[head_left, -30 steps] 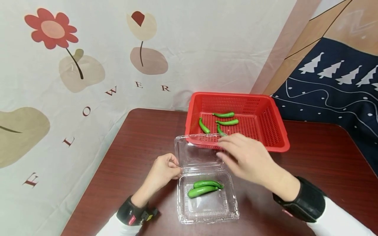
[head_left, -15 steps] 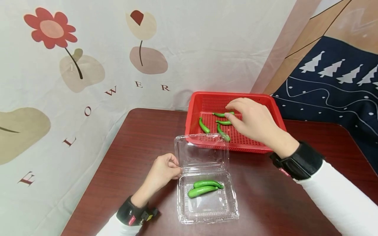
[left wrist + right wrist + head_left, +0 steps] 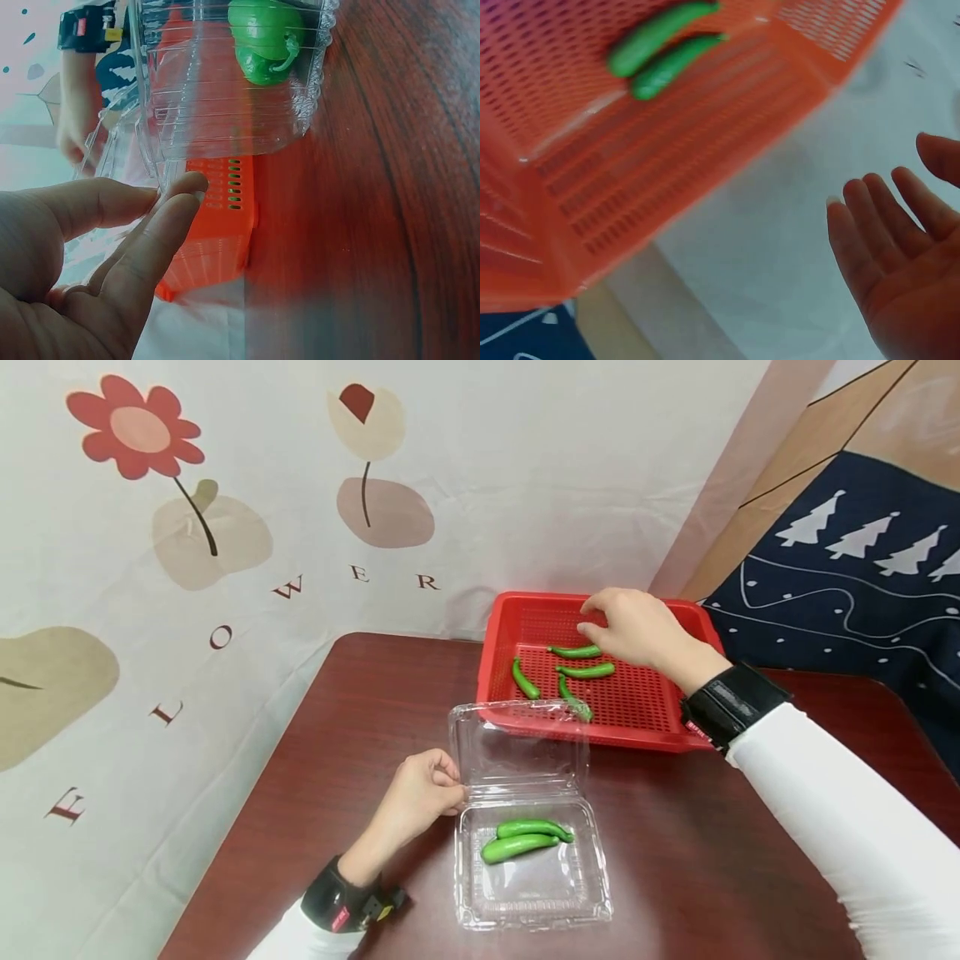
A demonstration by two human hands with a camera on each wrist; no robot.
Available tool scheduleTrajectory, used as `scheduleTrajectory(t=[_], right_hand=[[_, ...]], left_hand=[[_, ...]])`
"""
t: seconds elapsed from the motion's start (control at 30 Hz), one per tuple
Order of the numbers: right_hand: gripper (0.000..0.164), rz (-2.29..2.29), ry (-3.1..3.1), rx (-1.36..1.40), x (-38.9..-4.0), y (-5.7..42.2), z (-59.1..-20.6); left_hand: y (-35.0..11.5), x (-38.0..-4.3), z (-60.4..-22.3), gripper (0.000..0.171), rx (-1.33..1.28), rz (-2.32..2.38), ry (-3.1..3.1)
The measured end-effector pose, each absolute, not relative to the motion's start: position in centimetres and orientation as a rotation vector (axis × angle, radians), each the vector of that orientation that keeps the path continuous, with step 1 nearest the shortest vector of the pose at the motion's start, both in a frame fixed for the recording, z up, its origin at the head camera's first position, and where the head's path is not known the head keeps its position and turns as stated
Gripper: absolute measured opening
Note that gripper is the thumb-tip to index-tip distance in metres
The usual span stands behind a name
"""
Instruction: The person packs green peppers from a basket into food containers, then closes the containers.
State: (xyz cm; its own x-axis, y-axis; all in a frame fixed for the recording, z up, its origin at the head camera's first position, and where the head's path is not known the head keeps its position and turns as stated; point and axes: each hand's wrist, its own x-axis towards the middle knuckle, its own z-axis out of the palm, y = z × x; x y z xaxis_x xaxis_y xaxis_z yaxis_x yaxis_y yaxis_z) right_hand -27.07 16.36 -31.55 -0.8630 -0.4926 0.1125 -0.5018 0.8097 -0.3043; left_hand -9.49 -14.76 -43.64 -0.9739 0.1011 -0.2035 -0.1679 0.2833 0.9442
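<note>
A clear plastic clamshell box (image 3: 534, 893) lies on the table with its lid (image 3: 517, 747) raised back, the lid's far edge over the red basket's near rim. Two green chili peppers (image 3: 520, 848) lie side by side in its base. My left hand (image 3: 422, 789) pinches the box's left side near the hinge between thumb and fingertips, as the left wrist view confirms. Above the far part of the red basket (image 3: 491, 647) is my right hand (image 3: 633, 625), fingers apart and holding nothing. Several green chili peppers (image 3: 587, 671) lie on the basket floor.
The dark red-brown table (image 3: 360, 693) carries the box and basket. A white printed cloth (image 3: 247, 510) hangs behind the table. At the right hangs a dark blue cloth (image 3: 840, 602) with white trees.
My right hand has moved from beside the box lid, away and up over the basket. The left hand keeps its hold on the box. The view has shifted slightly.
</note>
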Motion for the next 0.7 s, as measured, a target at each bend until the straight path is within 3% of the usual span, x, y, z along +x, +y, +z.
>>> scheduleTrajectory(t=[0.13,0.43,0.7], right_hand=[[0.037,0.434,-3.089,0.828,-28.1,16.6,-33.5],[0.020,0.131,-3.301,0.968,-28.5,16.1,-36.8],[0.024,-0.004,-3.365,1.097,-28.4,15.2,-38.2]], left_hand=[[-14.7,-9.5,-43.6,0.018,-0.057,1.756,2.322],[-14.7,-9.4,-43.5,0.018,-0.070,1.748,2.330],[-14.8,-9.4,-43.7,0.017,-0.046,1.779,2.309]])
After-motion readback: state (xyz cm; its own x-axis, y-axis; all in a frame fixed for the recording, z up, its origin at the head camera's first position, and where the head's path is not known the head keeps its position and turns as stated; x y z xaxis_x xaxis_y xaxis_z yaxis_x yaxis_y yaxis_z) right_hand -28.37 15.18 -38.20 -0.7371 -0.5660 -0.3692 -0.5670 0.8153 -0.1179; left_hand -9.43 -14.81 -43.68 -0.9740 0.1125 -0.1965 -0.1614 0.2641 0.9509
